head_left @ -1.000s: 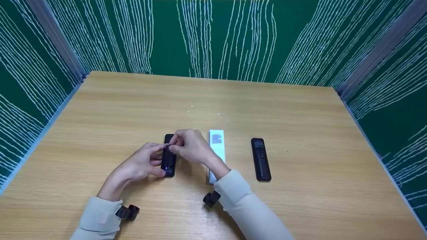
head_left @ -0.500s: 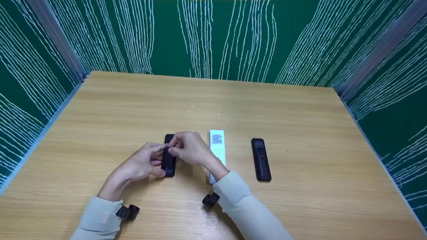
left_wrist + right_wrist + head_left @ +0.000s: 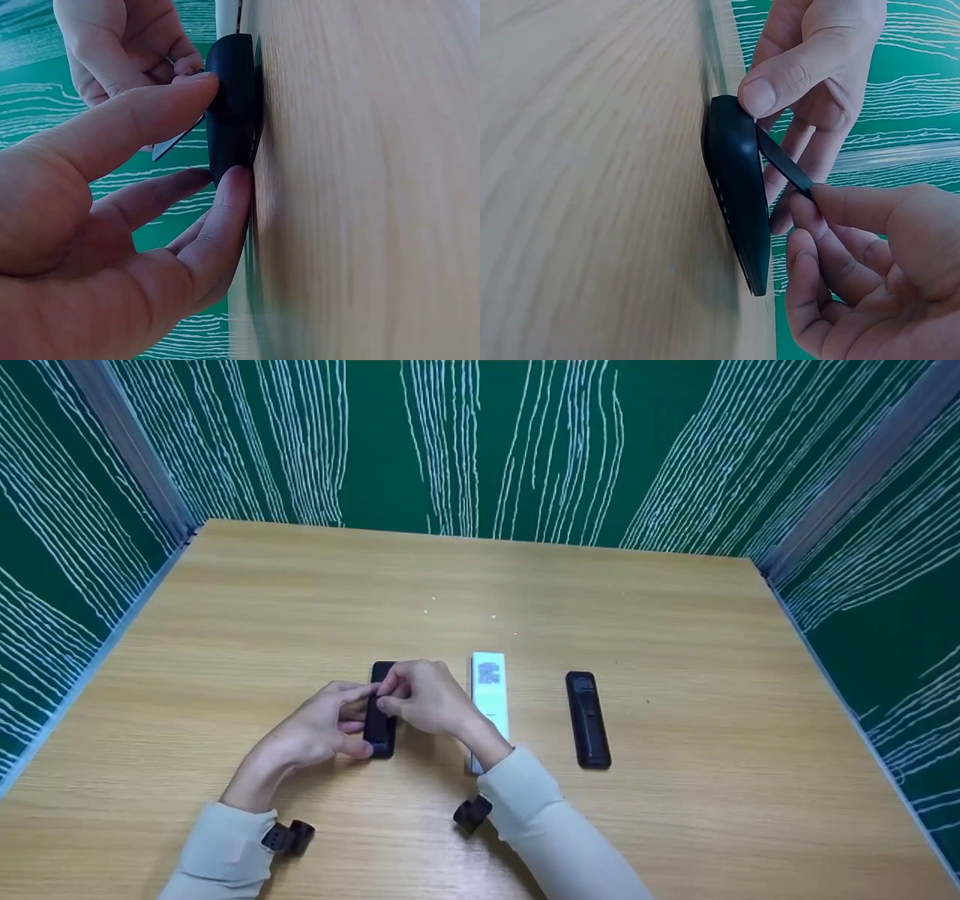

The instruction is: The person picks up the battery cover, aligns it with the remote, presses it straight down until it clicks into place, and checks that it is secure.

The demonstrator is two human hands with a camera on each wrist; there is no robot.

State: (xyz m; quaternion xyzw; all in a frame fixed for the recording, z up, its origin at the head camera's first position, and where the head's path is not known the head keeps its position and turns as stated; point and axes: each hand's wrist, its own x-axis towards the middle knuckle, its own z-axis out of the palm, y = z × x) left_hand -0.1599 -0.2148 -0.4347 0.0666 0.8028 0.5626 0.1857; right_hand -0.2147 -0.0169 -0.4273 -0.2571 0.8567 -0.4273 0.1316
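Observation:
A black remote control [image 3: 380,731] lies back up on the table in front of me. My left hand [image 3: 322,724] holds it, the thumb at its near end and the fingers along its left side. With thumb and forefinger my right hand [image 3: 431,697] pinches the free end of a thin black battery cover [image 3: 786,163]. The right wrist view shows the cover slanting up from the remote, its lower edge against the end by the left thumb [image 3: 760,97]. From the left wrist the cover [image 3: 177,139] appears partly behind the left fingers. The battery compartment is hidden.
Right of the hands lies a long white box-like object [image 3: 489,701] with a printed code, partly under the right forearm. Farther right a second black remote control [image 3: 587,720] lies flat. Tiny white specks [image 3: 493,616] dot the table [image 3: 675,622]. Green walls surround it.
My right hand has shifted slightly toward me and left, tilting the cover lower over the remote. The compartment's shiny near end, visible earlier, is now covered. My left hand has stayed in place.

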